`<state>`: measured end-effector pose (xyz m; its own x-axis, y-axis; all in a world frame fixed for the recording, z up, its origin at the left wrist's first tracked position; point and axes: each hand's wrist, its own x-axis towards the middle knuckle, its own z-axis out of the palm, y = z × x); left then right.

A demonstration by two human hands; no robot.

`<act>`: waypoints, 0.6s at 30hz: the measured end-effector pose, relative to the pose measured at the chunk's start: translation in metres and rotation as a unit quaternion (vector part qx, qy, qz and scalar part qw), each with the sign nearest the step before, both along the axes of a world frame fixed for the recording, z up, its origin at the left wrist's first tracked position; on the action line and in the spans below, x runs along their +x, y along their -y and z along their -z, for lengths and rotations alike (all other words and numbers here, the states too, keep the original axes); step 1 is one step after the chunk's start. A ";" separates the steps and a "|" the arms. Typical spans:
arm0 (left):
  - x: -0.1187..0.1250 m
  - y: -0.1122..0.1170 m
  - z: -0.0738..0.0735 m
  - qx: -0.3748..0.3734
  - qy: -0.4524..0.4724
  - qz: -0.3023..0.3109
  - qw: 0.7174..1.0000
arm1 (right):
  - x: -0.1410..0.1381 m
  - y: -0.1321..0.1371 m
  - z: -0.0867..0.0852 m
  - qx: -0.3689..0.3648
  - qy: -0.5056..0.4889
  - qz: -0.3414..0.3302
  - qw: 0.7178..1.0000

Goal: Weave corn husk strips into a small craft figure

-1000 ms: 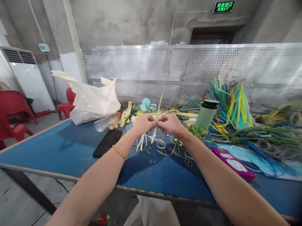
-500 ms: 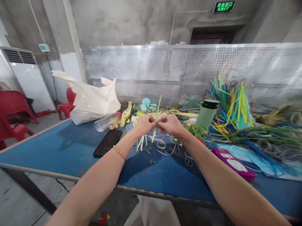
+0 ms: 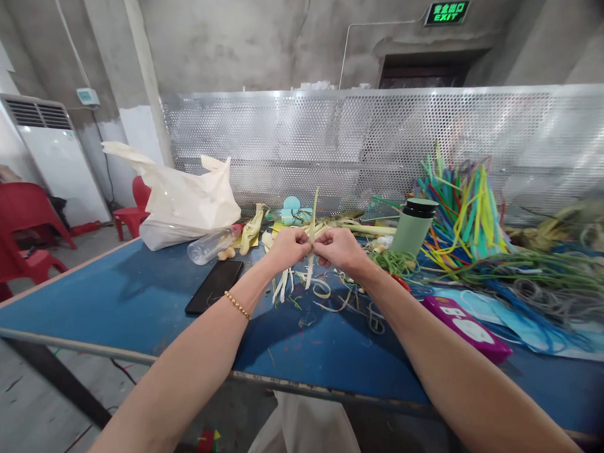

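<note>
A pale green-yellow plant strip (image 3: 314,210) stands nearly upright above the table, its pointed tip up and its whitish end hanging below my fingers. My left hand (image 3: 290,247) pinches it from the left, and my right hand (image 3: 340,248) pinches it from the right at the same height. The fingertips nearly meet, so the gripped middle is mostly hidden. Below lie thin white strips (image 3: 282,287) and curled pale strips (image 3: 322,289) on the blue table (image 3: 286,359). Behind my hands are more pale stalks (image 3: 366,228).
On the left are a black phone (image 3: 214,287), a clear plastic bottle (image 3: 212,245) and a white plastic bag (image 3: 190,205). To the right stand a green tumbler (image 3: 415,228), a purple box (image 3: 467,329), colourful strips (image 3: 470,220) and coiled cords (image 3: 534,293). A perforated metal panel (image 3: 286,139) rises behind.
The strip has turned slightly closer to upright, its tip shifting a little left. Both hands keep their pinch in nearly the same place.
</note>
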<state>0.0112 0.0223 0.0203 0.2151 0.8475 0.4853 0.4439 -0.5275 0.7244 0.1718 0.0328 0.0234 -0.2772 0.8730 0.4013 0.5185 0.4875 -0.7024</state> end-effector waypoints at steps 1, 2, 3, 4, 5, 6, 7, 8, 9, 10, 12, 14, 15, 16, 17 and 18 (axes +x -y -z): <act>0.000 0.000 0.000 0.000 0.001 0.005 1.000 | -0.001 -0.001 0.001 0.001 0.004 0.009 1.000; -0.001 -0.001 0.000 0.000 0.001 0.008 1.000 | -0.001 -0.002 0.002 0.003 0.010 0.017 1.000; -0.001 -0.001 0.000 0.001 0.001 0.011 1.000 | -0.002 -0.002 0.003 0.006 0.015 0.025 1.000; -0.002 -0.002 0.000 0.002 0.001 0.014 1.000 | -0.002 -0.003 0.004 0.010 0.019 0.032 0.999; -0.002 -0.004 0.000 0.002 0.004 0.018 1.000 | -0.002 -0.003 0.004 0.014 0.022 0.037 0.999; -0.002 -0.005 0.001 -0.001 0.010 0.024 1.000 | -0.003 -0.003 0.004 0.019 0.023 0.039 0.999; -0.003 -0.006 0.001 -0.007 0.023 0.033 0.999 | -0.003 -0.002 0.004 0.023 0.021 0.037 0.999; -0.003 -0.006 0.002 -0.019 0.043 0.046 0.998 | -0.003 -0.002 0.004 0.027 0.016 0.031 0.999; -0.003 -0.006 0.002 -0.036 0.069 0.064 0.995 | -0.003 -0.001 0.003 0.031 0.009 0.023 0.999; -0.003 -0.006 0.002 -0.057 0.099 0.087 0.990 | -0.003 0.001 0.002 0.033 0.000 0.015 0.999; -0.003 -0.003 0.000 -0.101 0.153 0.136 0.974 | -0.002 0.003 -0.001 0.031 -0.021 0.002 0.999; -0.003 0.000 -0.002 -0.132 0.187 0.170 0.958 | -0.001 0.005 -0.005 0.023 -0.036 -0.012 0.999; -0.003 0.001 -0.003 -0.139 0.198 0.175 0.954 | 0.000 0.006 -0.007 0.020 -0.043 -0.016 0.999; -0.003 0.002 -0.004 -0.144 0.204 0.173 0.953 | 0.000 0.007 -0.008 0.019 -0.049 -0.019 0.998; -0.003 0.003 -0.005 -0.146 0.208 0.167 0.953 | -0.001 0.007 -0.009 0.020 -0.057 -0.018 0.998; -0.003 0.004 -0.006 -0.147 0.210 0.160 0.953 | -0.002 0.007 -0.009 0.023 -0.067 -0.014 0.997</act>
<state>0.0084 0.0184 0.0259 0.3252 0.8837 0.3367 -0.0668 -0.3337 0.9403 0.1702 0.0256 0.0325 -0.2422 0.8456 0.4758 0.4078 0.5337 -0.7409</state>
